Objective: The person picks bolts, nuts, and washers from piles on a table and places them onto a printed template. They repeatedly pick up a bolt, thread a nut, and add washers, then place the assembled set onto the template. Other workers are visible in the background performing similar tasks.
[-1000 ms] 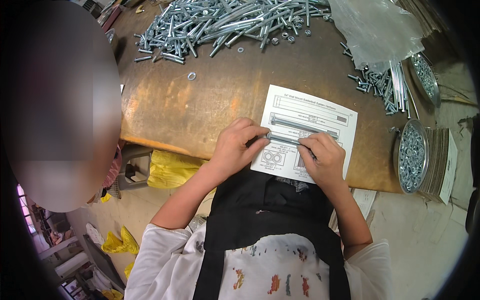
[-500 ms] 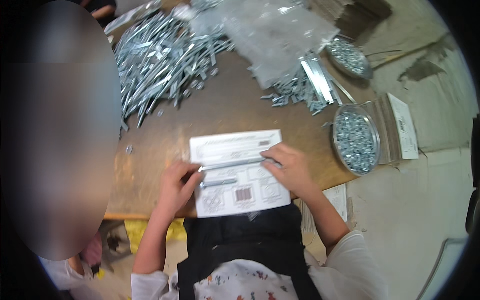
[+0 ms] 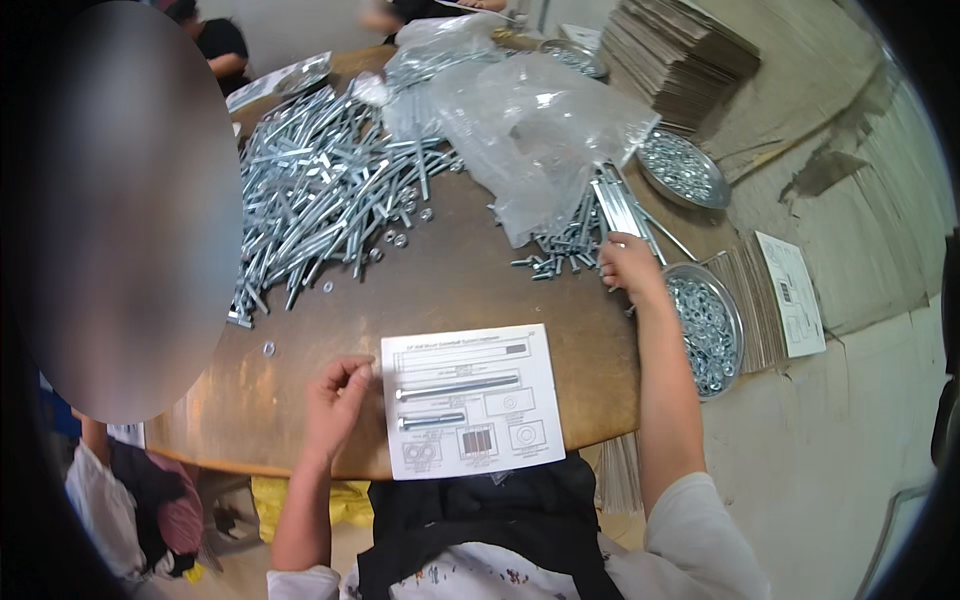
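Observation:
A white printed card (image 3: 470,350) lies at the table's near edge. A long bolt (image 3: 460,387) rests on its outlines, with a shorter bolt (image 3: 432,422) below it. Beside the card's left edge is my left hand (image 3: 338,398), fingers curled in and nothing visible between them. My right hand (image 3: 632,265) reaches far right to the near end of some flat metal bars (image 3: 615,203). Its fingers are closed there, and what they grip is hidden. A heap of short bolts (image 3: 565,245) lies just left of that hand.
A big pile of long bolts (image 3: 330,180) covers the far left, with loose nuts (image 3: 400,240) near it. Clear plastic bags (image 3: 540,110) lie behind. Metal bowls of washers (image 3: 705,335) and small hardware (image 3: 680,168) stand right, near stacked cardboard (image 3: 680,60). Other people (image 3: 225,45) are beyond.
My right hand has left the long bolt on the card and moved far right to the flat bars. My left hand has come off the bolt to the card's left side.

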### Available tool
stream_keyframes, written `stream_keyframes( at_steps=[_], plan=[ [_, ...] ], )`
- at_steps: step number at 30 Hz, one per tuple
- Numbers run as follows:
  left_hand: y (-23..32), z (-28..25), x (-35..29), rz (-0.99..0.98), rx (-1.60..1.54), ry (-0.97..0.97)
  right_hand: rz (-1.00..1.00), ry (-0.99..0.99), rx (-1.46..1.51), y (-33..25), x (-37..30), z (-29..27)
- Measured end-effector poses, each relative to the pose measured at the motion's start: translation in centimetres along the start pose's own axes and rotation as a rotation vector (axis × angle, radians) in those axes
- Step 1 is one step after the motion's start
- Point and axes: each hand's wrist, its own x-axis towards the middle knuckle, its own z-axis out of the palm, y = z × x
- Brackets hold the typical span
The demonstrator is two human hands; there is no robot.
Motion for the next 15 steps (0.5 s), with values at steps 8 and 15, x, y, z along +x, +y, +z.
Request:
stream_keyframes(
  at_steps=[8, 15],
  plan=[
    [0.1, -2.4, 1.2, -0.104, 0.052, 0.061, -0.353, -0.262, -0.023, 0.6, -16.4, 3.5],
    [-0.1, 0.3, 1.6, -0.065, 0.039, -0.119, -1.096, -0.347, -0.798, 0.1, -15.9, 7.6]
  ],
)
